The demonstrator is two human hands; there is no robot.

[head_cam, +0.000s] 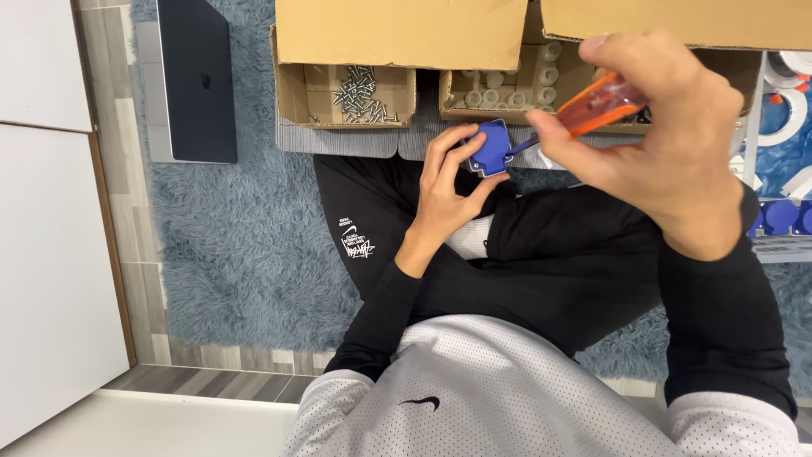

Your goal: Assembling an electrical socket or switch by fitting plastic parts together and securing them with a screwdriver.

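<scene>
**Screwdriver tip set against a small blue part**

Nearest the camera, at the bottom of the frame, are the person's white mesh shirt and black sleeves, with legs in black trousers crossed just above. The right hand (668, 161), large in the right centre of the frame, is closed around the orange handle of a screwdriver (592, 108), thumb and fingers pinching it; the dark shaft runs down and left from the handle. The left hand (444, 190), in the middle of the frame, grips a small blue plastic part (491, 148) between thumb and fingertips, held above the lap. The driver's tip meets the right edge of the part; whether it sits in a screw head is too small to tell.

Judging by this, the step in hand is driving a fastener into the blue part. The next move would call for keeping the part steady in the left hand and the shaft in line with the fastener while the handle is twisted.

Beyond the hands, on the shaggy blue rug (237, 228), stand two open cardboard boxes: one in the upper centre with loose silver screws (359, 89), one to its right with small pale cylindrical pieces (507, 89). A dark closed laptop (199, 80) lies at upper left. More blue and white parts (787, 127) sit at the right edge.
</scene>
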